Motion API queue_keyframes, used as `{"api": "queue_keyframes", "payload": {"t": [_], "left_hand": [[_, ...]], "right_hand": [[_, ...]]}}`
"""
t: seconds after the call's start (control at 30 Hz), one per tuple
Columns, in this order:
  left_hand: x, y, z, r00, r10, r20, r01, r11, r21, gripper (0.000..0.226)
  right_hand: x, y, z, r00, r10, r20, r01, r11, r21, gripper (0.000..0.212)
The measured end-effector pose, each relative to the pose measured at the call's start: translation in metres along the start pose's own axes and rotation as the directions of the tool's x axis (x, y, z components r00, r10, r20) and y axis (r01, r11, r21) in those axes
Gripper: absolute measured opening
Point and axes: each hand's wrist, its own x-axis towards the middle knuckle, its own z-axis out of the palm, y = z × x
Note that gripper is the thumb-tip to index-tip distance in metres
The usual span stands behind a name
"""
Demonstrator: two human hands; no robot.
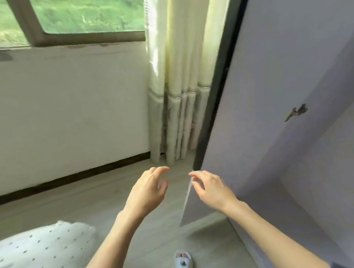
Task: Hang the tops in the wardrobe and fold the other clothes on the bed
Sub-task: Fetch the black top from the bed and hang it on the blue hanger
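I see both bare arms stretched forward over the grey floor [104, 197]. My left hand [148, 190] hangs in the air with its fingers loosely spread and gently bent, holding nothing, near the leading edge of the wardrobe door [256, 109]. My right hand [214, 189] is at that same edge, fingertips curled against the thin pale lip of the door near its lower corner; it looks like a light pinch, though motion blur keeps me from telling how firmly the fingers close on it. The lilac door stands swung out and fills the right side of the view, its top cut off by the frame, with a small metal hinge [296, 111] showing on its inner face. The wardrobe [337, 172] interior behind it is only a plain lilac recess from here; I cannot make out a rail, hangers or any tops inside. At the lower left corner, a white dotted pillow or quilt [32, 262] marks the bed's edge, mostly cut off; no clothes are visible on it. A cream curtain [178, 69] hangs in the room's corner beside the window [86, 13]. One foot in a white slipper [183, 265] shows at the bottom edge.
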Motion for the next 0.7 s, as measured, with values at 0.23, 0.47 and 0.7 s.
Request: {"api": "queue_keyframes", "payload": {"t": [0.23,0.47,0.7], "left_hand": [[-0.012,-0.125,-0.078,0.878,-0.421,-0.228,0.407,0.907,-0.106,0.032],[0.006,-0.191,-0.130,0.583,-0.688,-0.432,0.607,0.723,-0.331,0.031],[0.004,-0.261,-0.155,0.227,-0.857,-0.463,0.672,0.482,-0.562,0.029]], "right_hand": [[0.131,-0.123,0.068,0.944,-0.273,0.188,0.261,0.962,0.085,0.031],[0.235,-0.234,0.113,0.801,-0.497,0.333,0.451,0.867,0.210,0.031],[0.304,-0.334,0.167,0.550,-0.649,0.526,0.613,0.741,0.274,0.032]]}}
